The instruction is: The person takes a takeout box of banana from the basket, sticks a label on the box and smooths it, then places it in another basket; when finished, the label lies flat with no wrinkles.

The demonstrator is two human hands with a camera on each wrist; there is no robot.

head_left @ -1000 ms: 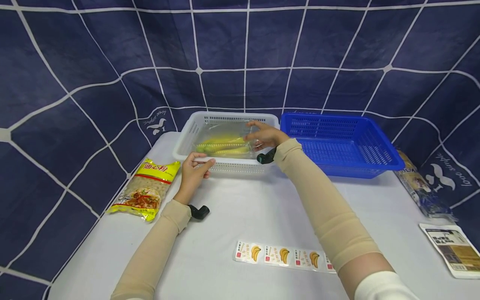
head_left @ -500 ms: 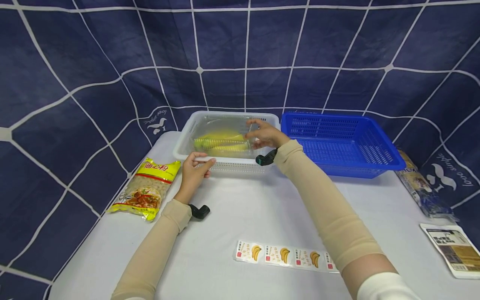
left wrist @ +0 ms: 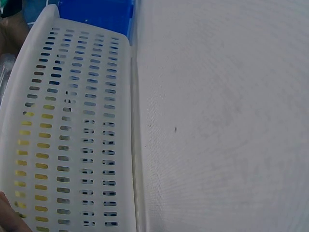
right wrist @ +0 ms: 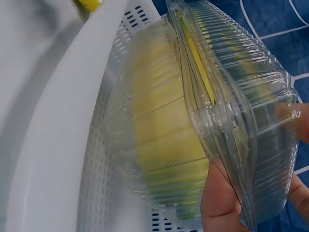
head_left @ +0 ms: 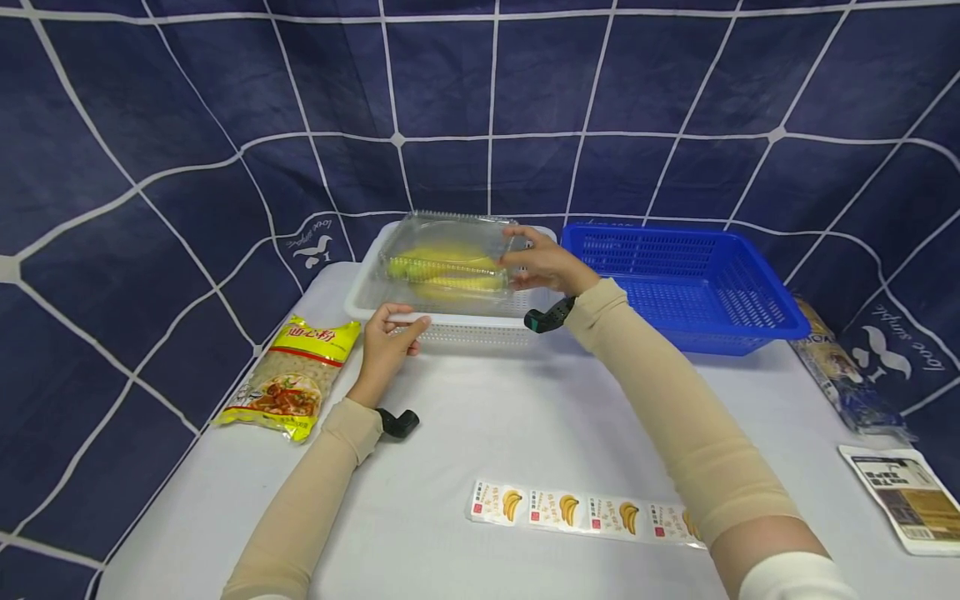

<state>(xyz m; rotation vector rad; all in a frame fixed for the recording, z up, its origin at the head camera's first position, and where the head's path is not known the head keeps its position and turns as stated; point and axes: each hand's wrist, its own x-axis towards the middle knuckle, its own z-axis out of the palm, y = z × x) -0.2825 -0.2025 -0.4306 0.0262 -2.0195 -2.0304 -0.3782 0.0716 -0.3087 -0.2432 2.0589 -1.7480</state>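
Note:
My right hand grips the right end of a clear plastic clamshell box, which is raised and tilted over the white basket. Yellow bananas with green ends show through the plastic. In the right wrist view, the thumb presses near the seam of the box, with other fingers on its far side. My left hand pinches the basket's front left rim, thumb on top. Only a bit of that hand enters the left wrist view, at the basket's slotted wall.
A blue basket stands right of the white one. A yellow food bag lies at left. Banana-printed labels lie in front. A clear-and-blue packet and a white-and-brown pouch lie at right.
My right hand has lifted the clamshell box of bananas up from inside the white basket, shifting slightly right. The left hand has stayed on the rim.

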